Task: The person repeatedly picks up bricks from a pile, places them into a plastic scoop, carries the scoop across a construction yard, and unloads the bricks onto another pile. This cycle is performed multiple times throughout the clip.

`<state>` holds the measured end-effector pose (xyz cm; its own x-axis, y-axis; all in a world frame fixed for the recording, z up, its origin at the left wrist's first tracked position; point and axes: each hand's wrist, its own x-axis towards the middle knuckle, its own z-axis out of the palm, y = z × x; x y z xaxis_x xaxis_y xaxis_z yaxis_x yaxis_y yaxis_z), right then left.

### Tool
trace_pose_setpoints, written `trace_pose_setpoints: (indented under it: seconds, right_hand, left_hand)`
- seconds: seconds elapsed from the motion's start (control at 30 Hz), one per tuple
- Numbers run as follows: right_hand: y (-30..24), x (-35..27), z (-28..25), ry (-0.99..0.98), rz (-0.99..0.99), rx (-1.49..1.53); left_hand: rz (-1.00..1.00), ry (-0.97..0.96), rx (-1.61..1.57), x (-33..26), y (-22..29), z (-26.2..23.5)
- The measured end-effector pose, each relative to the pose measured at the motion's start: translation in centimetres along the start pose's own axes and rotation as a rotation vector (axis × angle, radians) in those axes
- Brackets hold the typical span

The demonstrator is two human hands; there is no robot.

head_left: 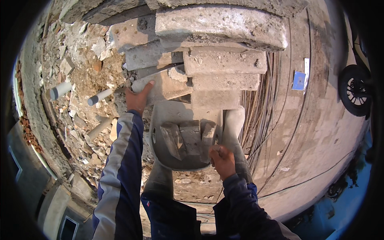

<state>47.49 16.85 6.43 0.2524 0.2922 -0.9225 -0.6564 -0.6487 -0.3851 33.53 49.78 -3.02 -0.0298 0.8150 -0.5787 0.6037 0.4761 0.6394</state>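
Note:
At the left end of a flat concrete block (170,85) low in a stack is my left hand (137,98). Its thumb lies on the top face, and the other fingers are hidden around the end. Between my legs stands a grey tub (170,111) holding three rough concrete pieces: a left one (172,140), a middle one (191,138) and a right one (208,135). My right hand (223,161) is closed, with curled fingers, at the tub's near right edge. What it grips, if anything, cannot be made out.
More concrete blocks (224,62) are piled ahead, with a long slab (220,24) on top. Long thin rods (264,112) lie right of my boot (234,122). Rubble and capped pipes (100,97) lie at left. A blue packet (299,80) and a vehicle wheel (355,91) are farther right.

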Motion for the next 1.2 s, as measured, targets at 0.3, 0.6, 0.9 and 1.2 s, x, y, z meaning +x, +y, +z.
trace_pose_setpoints:
  seconds: [0.3,0.6,0.9,1.2]
  right_hand:
    - [0.4,0.3,0.7,0.047,0.054,-0.010]
    - [-0.6,0.3,0.9,0.056,0.092,-0.023]
    - [0.0,0.4,0.1,0.065,0.050,0.025]
    - [-0.2,1.1,-1.0,0.039,0.034,0.133]
  left_hand:
    - [-0.275,-0.187,-0.622,-8.1,-4.8,-2.3]
    - [0.403,-0.474,0.680,-16.6,-0.5,-5.7]
    - [0.455,-0.362,0.337,-10.2,1.3,1.6]
    - [1.023,0.118,-0.004,-10.5,23.4,2.7]
